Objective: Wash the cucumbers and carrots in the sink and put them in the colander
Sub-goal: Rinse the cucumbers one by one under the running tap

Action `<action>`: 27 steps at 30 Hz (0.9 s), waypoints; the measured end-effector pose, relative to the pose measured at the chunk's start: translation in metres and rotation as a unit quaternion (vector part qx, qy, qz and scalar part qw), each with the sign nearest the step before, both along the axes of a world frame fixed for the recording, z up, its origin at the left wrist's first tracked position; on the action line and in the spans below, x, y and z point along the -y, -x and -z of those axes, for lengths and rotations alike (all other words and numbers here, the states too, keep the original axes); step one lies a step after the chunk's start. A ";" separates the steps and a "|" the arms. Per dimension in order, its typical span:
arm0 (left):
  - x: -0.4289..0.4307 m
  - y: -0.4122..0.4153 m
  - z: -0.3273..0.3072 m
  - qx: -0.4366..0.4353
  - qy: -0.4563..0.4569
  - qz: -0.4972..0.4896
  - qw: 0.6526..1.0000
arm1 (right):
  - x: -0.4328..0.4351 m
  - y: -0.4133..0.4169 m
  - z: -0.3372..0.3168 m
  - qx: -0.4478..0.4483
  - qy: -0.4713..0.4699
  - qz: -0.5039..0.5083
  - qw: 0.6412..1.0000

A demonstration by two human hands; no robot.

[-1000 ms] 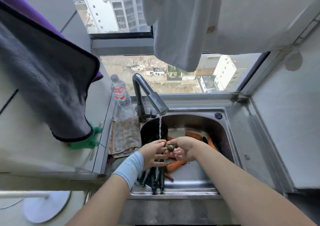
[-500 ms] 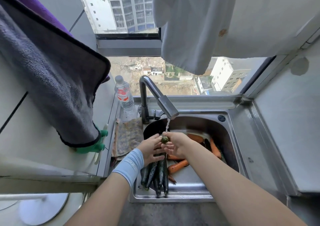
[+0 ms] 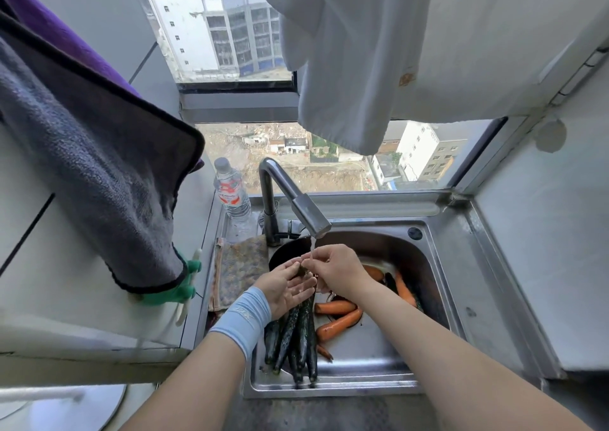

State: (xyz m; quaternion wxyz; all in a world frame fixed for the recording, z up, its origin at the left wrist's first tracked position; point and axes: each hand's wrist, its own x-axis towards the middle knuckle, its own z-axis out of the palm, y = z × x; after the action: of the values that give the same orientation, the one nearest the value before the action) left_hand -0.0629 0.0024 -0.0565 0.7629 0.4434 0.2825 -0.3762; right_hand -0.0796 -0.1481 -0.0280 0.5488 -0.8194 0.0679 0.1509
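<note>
Right below me, a bunch of dark cucumbers (image 3: 293,338) lies along the near left of the steel sink (image 3: 438,265), with carrots (image 3: 339,323) beside them and more farther right. My left hand (image 3: 288,287) is cupped, palm up, against my right hand (image 3: 333,272), both closed around one cucumber end (image 3: 302,270) under the thin stream from the faucet (image 3: 309,214). Beyond stands a water bottle (image 3: 232,193). Whether the dark round rim behind my hands is the colander, I cannot tell.
</note>
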 end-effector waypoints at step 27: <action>-0.011 0.006 -0.023 -0.064 -0.080 0.177 0.979 | 0.030 -0.001 0.022 -0.107 0.321 -0.036 0.940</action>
State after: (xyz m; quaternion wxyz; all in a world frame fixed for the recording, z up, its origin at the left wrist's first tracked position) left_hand -0.0687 0.0130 -0.0338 0.6269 0.5207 0.2770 -0.5090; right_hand -0.0784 -0.1779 -0.0499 0.2403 -0.9329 0.1413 0.2281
